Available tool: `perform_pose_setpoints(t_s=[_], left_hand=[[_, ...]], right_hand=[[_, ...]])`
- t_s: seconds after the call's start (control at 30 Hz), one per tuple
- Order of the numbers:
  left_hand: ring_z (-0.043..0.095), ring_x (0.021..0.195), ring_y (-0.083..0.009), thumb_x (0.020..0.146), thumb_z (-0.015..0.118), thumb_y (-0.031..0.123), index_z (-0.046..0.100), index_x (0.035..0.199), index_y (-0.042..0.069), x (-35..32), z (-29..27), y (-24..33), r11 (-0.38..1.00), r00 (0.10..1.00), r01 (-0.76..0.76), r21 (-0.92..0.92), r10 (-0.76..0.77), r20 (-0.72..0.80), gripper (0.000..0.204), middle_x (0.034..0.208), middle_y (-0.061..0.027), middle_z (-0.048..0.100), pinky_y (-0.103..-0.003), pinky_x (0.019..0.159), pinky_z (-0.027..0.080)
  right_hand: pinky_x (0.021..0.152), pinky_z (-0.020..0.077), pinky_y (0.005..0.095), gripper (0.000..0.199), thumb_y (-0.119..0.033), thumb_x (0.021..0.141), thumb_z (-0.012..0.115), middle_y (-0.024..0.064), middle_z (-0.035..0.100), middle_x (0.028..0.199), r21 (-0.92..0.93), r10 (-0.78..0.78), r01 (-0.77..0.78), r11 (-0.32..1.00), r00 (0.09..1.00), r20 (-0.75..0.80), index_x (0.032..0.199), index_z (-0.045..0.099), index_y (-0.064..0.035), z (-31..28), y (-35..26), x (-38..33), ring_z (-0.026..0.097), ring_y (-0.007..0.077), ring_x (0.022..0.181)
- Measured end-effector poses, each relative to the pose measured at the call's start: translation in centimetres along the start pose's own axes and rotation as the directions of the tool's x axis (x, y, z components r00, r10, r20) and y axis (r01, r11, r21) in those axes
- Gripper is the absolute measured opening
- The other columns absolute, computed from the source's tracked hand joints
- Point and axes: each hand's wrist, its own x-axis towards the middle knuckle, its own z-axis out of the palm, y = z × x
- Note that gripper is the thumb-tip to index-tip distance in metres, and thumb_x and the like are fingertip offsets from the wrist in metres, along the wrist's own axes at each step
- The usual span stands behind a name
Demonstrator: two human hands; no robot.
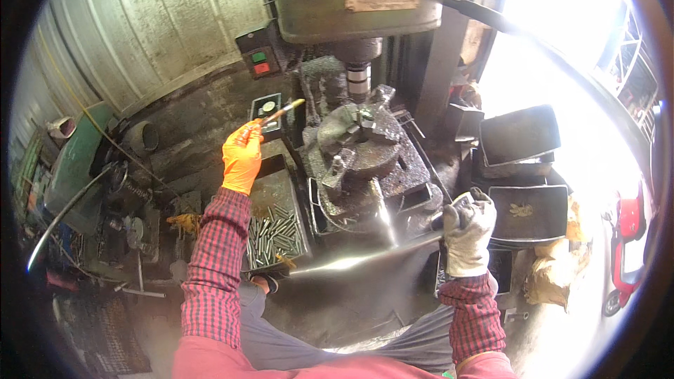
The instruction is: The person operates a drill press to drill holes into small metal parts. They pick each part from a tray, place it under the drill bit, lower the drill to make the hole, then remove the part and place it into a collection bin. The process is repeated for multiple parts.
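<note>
With the orange-gloved left hand (242, 156) closed on a small brush (283, 111) raised beside the drill press chuck fixture (361, 142) and the grey-gloved right hand (467, 228) gripping a lever (365, 261), cleaning appears underway; next, brush the fixture.

My left hand (242, 156) wears an orange glove, my right hand (467, 228) a grey-white one; both sleeves (209, 260) are red-and-dark check. At twelve o'clock, the switch box (260, 52) shows green and red buttons.
</note>
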Motion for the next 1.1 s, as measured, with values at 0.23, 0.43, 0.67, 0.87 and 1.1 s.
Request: perform_pose_setpoints(t_s=[0.23,0.43,0.67,0.87,1.1], left_hand=[[0.075,0.098,-0.0166,0.106,0.072,0.019,0.077,0.126,-0.002,4.5,-4.2,-8.2,0.965,0.981,-0.029,0.262,0.079,-0.180,0.029,0.111,-0.0115,0.081,-0.030,0.088,0.059],[0.075,0.116,-0.0305,0.106,0.070,0.031,0.066,0.143,-0.002,3.9,-2.6,-7.8,0.867,0.998,0.059,0.495,-0.038,-0.052,0.049,0.124,-0.0207,0.078,-0.038,0.102,0.056],[0.072,0.120,-0.0414,0.097,0.071,0.062,0.046,0.162,0.003,-1.2,-6.0,-1.8,0.674,0.969,0.242,0.698,-0.212,-0.130,0.091,0.124,-0.0261,0.076,-0.049,0.103,0.054],[0.063,0.080,-0.0069,0.105,0.077,0.033,0.064,0.145,-0.001,-11.3,-7.9,-0.7,0.938,0.935,0.348,-0.002,-0.347,-0.079,0.054,0.097,0.0003,0.072,-0.024,0.073,0.050],[0.060,0.081,-0.0048,0.106,0.075,0.023,0.071,0.136,0.000,-15.4,-4.1,-1.3,0.934,0.938,0.346,-0.092,-0.347,0.007,0.037,0.099,0.0032,0.071,-0.023,0.072,0.050]], right_hand=[[0.100,0.0483,0.0580,0.040,-0.031,0.098,0.071,0.0168,0.064,0.077,0.065,0.055,-0.059,0.996,0.997,0.060,0.068,0.064,-0.0051,-0.3,-0.5,-0.2,0.064,0.0458,0.093],[0.101,0.0489,0.0578,0.034,-0.027,0.094,0.074,0.0184,0.067,0.082,0.066,0.055,-0.057,0.996,0.998,0.030,0.071,0.066,-0.0031,-0.4,-0.7,0.1,0.065,0.0459,0.093],[0.102,0.0538,0.0514,0.038,-0.030,0.099,0.073,0.0101,0.066,0.077,0.135,-0.049,0.037,0.990,0.995,0.086,0.072,0.060,-0.0068,-2.1,-0.5,1.0,0.068,0.0327,0.083],[0.097,0.0549,0.0432,0.027,-0.032,0.101,0.073,0.0084,0.074,0.093,0.334,0.426,-0.330,0.883,0.862,-0.275,0.091,0.069,-0.0070,-14.8,2.0,4.1,0.072,0.0267,0.091],[0.088,0.0563,0.0358,0.025,-0.034,0.103,0.073,0.0049,0.077,0.098,-0.787,-0.332,-0.191,0.587,0.829,-0.449,0.100,0.075,-0.0096,-30.6,2.9,8.5,0.074,0.0224,0.090]])
